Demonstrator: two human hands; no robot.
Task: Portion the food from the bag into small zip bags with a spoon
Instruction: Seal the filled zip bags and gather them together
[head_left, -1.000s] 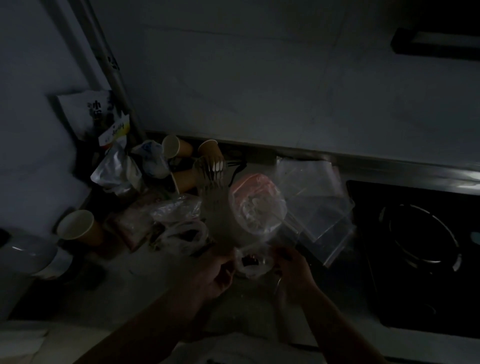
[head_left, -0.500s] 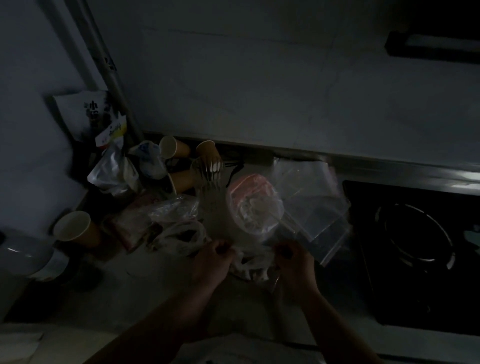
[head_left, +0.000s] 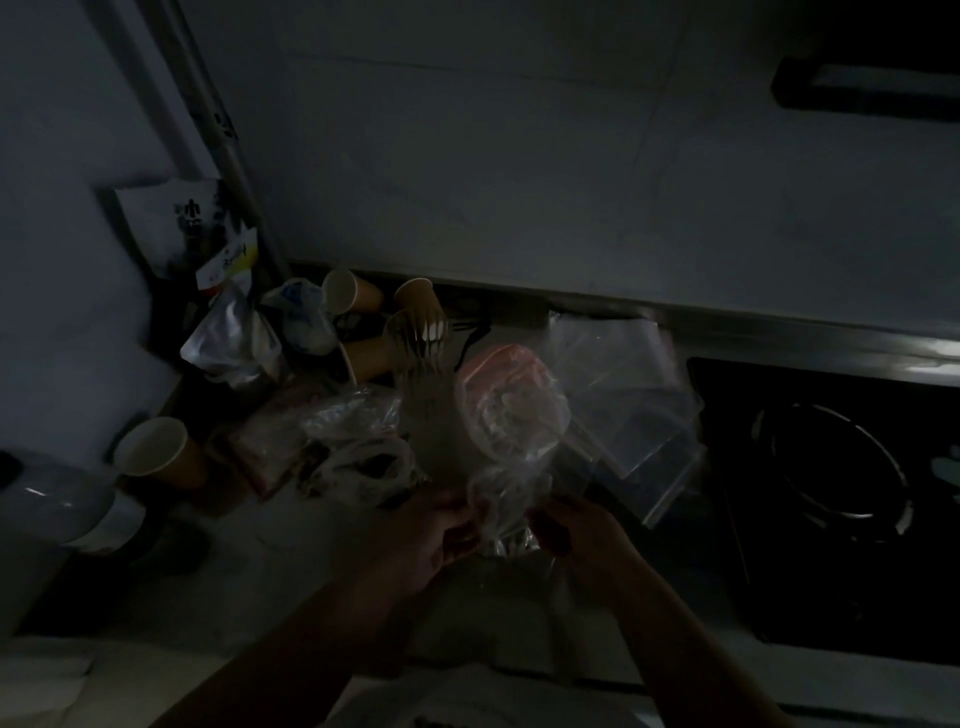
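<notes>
A small zip bag is pinched between the left hand and right hand.
Empty zip bags are spread just right; paper cups and a stove burner flank the clutter.

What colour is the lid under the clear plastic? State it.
Pinkish red; the lid shows only in the dim head view.

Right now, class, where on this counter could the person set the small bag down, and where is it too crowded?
Bare counter lies left of the left hand, in front of the near cup. Crowded: cups, forks and bags behind both hands, and loose zip bags between the right hand and the stove. Both hands hold the small bag.
</notes>
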